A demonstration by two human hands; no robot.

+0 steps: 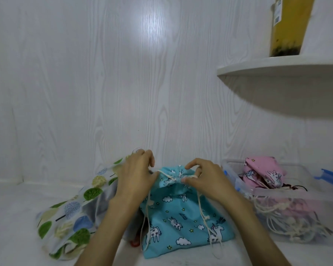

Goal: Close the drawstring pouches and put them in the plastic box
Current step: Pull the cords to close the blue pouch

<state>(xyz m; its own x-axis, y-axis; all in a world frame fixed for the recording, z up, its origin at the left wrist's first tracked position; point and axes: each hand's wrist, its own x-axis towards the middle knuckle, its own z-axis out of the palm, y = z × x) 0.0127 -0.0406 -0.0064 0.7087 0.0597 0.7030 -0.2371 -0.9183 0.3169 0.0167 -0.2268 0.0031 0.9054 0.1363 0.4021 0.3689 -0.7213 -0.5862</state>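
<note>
A blue unicorn-print pouch lies on the white surface in front of me, its neck gathered tight. My left hand pinches the cream drawstring at the left of the neck. My right hand pinches the gathered neck and cord at its right. Loose cord ends hang down over the pouch's front. A white pouch with green and blue tree print lies to the left, partly under my left arm. The clear plastic box stands at the right with a pink unicorn pouch inside.
A white wood-grain wall rises close behind. A white curved shelf juts out at upper right with a yellow container on it. A blue object lies beyond the box. Something red peeks from under the pouches.
</note>
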